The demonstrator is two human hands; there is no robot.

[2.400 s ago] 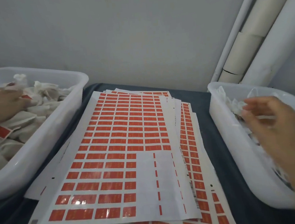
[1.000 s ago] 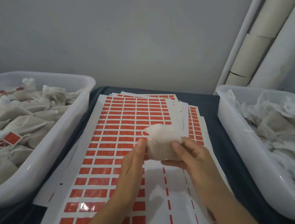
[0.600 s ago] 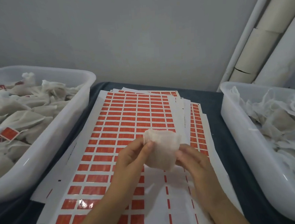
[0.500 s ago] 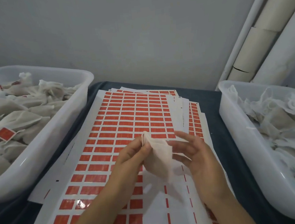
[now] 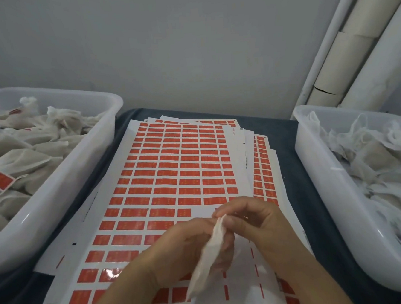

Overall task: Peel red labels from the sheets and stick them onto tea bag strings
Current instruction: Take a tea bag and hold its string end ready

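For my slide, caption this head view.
Both hands hold a tea bag over red label sheets between two white tubs.

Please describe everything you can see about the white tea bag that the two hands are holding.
The white, slightly translucent mesh tea bag looks soft and wrinkled, like thin fabric. It hangs tilted over the top sheet of red labels, its gathered top end uppermost, its wider body pointing down and to the left. The left hand and the right hand both pinch it near the top. Whether a string shows cannot be told; no red label is seen on it.
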